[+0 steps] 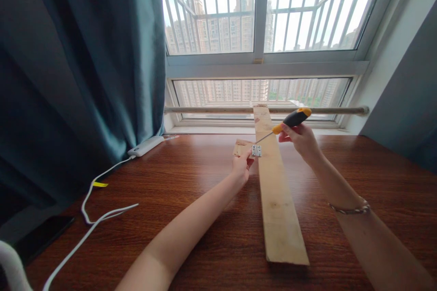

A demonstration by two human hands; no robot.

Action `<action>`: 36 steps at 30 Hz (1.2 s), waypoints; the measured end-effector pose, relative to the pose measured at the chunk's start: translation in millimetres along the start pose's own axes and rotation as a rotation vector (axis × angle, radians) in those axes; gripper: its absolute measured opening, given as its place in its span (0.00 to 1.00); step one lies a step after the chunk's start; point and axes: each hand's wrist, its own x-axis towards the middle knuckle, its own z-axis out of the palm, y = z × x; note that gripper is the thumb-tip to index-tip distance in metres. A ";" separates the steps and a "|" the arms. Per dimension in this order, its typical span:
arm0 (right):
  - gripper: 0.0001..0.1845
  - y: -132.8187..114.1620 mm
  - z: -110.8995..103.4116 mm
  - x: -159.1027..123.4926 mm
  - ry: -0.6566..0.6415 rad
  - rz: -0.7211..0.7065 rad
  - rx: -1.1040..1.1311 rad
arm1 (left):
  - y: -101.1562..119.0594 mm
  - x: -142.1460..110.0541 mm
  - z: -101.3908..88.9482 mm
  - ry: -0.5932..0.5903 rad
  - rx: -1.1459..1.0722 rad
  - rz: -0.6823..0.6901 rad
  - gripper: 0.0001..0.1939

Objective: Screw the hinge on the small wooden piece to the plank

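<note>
A long pale wooden plank (278,200) lies lengthwise on the brown wooden table (177,191). A small wood block (240,146) sits against its left edge, joined by a small silver hinge (256,150). My left hand (241,166) pinches the block and hinge, fingers closed. My right hand (300,138) is wrapped round a screwdriver (290,121) with a yellow-and-black handle. Its thin metal tip slants down left and touches the hinge.
A white power strip (146,145) lies at the table's back left, with white cables (99,213) trailing toward me. A dark phone (41,236) rests at the left edge. Teal curtains (78,68) hang left; a barred window (262,22) stands behind.
</note>
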 end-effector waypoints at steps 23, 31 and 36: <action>0.21 0.8 1.0 -1.2 -0.017 0.050 0.019 | 0.6 0.4 -0.1 -0.011 -0.014 -0.007 0.11; 0.20 -2.6 0.9 -2.3 -0.082 0.039 0.039 | -0.4 0.7 -0.6 -0.002 -0.007 0.001 0.11; 0.17 -2.8 -1.3 -2.3 -0.153 -0.019 -0.043 | -0.3 0.8 -1.0 -0.007 -0.001 0.002 0.10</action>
